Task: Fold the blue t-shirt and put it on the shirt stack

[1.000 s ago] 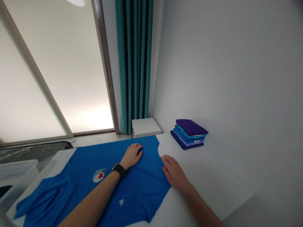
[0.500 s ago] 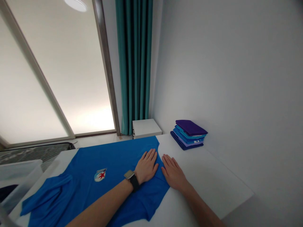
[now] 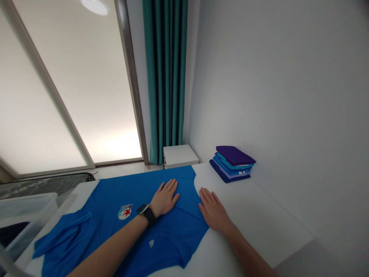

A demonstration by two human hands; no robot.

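A blue T-shirt [image 3: 135,188] lies spread over the white table [image 3: 245,215], with a round white and red emblem on it and a small pale logo nearer to me. My left hand [image 3: 165,198], with a black-strapped watch [image 3: 146,212] at the wrist, rests flat on the shirt, fingers stretched out. At the shirt's right edge my right hand [image 3: 213,211] lies flat, palm down, fingers extended and mostly over the bare tabletop. Wrinkles gather in the sleeve [image 3: 69,231] at the lower left. Neither hand grips the cloth.
A stack of folded clothes [image 3: 232,165] in purple and blue stands at the table's far right, by the wall. To the left is a clear plastic bin [image 3: 43,211] with dark cloth inside. Beyond the table are a white cabinet [image 3: 181,156] and a green curtain [image 3: 167,84].
My left hand has slid leftward across the shirt, away from my right hand, and the small logo now shows. My right hand has stayed almost in place.
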